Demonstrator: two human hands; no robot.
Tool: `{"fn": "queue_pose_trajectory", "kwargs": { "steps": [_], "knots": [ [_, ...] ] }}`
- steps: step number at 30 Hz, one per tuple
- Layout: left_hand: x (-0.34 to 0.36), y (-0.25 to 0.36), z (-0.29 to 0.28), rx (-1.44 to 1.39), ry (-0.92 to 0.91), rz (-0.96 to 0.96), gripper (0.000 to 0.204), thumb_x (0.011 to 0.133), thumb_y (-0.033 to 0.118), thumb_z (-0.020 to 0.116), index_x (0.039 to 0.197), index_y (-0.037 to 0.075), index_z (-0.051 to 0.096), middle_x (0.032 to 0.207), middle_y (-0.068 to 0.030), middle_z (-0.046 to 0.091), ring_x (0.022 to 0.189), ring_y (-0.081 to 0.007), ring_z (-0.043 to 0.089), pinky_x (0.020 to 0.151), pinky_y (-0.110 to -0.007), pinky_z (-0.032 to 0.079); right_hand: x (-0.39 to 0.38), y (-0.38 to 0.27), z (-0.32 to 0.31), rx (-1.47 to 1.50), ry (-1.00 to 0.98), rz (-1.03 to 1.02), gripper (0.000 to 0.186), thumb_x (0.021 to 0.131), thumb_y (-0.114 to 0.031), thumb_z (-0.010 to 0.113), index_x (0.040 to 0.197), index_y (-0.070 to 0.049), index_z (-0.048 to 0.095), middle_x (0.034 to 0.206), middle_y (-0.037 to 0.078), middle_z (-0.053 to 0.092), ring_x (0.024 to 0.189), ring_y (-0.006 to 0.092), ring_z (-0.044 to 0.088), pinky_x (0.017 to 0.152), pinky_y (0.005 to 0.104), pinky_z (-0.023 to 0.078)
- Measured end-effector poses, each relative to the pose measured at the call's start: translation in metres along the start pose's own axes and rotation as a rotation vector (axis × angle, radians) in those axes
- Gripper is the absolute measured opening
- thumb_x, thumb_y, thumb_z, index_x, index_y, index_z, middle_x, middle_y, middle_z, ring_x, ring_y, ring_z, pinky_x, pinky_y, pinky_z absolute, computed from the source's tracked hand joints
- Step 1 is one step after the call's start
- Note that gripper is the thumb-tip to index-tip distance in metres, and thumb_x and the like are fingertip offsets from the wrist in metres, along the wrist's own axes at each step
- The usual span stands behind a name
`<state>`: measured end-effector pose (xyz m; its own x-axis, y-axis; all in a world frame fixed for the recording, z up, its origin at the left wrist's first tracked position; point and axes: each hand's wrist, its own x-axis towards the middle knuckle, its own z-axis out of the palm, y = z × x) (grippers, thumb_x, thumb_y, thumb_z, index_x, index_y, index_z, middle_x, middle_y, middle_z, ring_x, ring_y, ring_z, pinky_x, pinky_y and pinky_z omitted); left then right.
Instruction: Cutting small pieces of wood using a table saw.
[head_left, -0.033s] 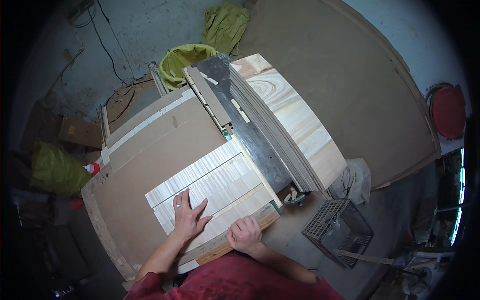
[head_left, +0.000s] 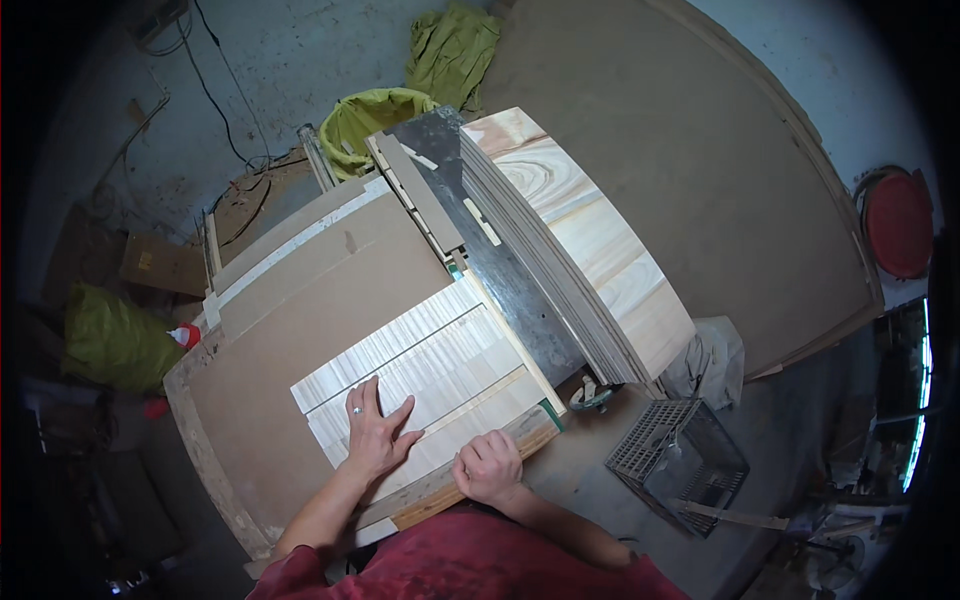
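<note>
Pale wooden strips (head_left: 400, 345) lie side by side on a brown board (head_left: 280, 400), with a narrow light batten (head_left: 510, 340) along their right end. My left hand (head_left: 375, 435) rests on the strips, its fingers spread, with a ring on one of them. My right hand (head_left: 485, 465) has curled fingers at the near edge of the strips, beside a worn wooden edge rail (head_left: 535, 438); whether it grips anything is hidden.
Right of the strips run a dark metal surface (head_left: 520, 310) and a stacked panel (head_left: 610, 250) with pale grain. A plastic crate (head_left: 670, 460) sits on the floor at lower right. A yellow-green sack (head_left: 350, 130) stands behind the bench; large sheets (head_left: 680, 150) lean against the wall.
</note>
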<state>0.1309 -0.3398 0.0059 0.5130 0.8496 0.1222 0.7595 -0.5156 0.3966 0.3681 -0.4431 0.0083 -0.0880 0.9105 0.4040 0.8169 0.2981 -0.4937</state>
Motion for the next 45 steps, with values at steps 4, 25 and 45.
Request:
{"fn": "queue_pose_trajectory", "kwargs": {
  "steps": [4, 25, 45],
  "knots": [
    [0.024, -0.023, 0.0, 0.028, -0.016, 0.004, 0.064, 0.084, 0.05, 0.088, 0.137, 0.016, 0.08, 0.158, -0.0418, 0.042, 0.146, -0.057, 0.04, 0.123, -0.068, 0.029, 0.031, 0.005, 0.014, -0.004, 0.021, -0.016, 0.016, 0.081, -0.015, 0.076, 0.075, -0.011, 0.061, 0.081, 0.009, 0.056, 0.081, 0.0307, 0.06, 0.08, 0.0452, 0.05],
    [0.245, -0.325, -0.1, 0.125, -0.108, -0.237, 0.072, 0.078, 0.052, 0.095, 0.145, 0.035, 0.077, 0.166, -0.0325, 0.046, 0.156, -0.0503, 0.043, 0.132, -0.056, 0.033, 0.35, -0.013, 0.208, -0.055, -0.067, -0.054, 0.017, 0.097, -0.022, 0.071, 0.093, -0.006, 0.076, 0.095, 0.015, 0.073, 0.103, 0.0352, 0.065, 0.103, 0.0489, 0.05],
    [0.041, -0.102, -0.021, -0.008, -0.049, -0.02, 0.084, 0.077, 0.055, 0.095, 0.152, 0.024, 0.071, 0.161, -0.035, 0.046, 0.153, -0.0528, 0.042, 0.128, -0.067, 0.03, 0.066, -0.025, 0.058, -0.145, 0.012, -0.036, 0.015, 0.087, -0.015, 0.073, 0.08, -0.007, 0.063, 0.083, 0.016, 0.06, 0.087, 0.0385, 0.059, 0.084, 0.0538, 0.047]
  ]
}}
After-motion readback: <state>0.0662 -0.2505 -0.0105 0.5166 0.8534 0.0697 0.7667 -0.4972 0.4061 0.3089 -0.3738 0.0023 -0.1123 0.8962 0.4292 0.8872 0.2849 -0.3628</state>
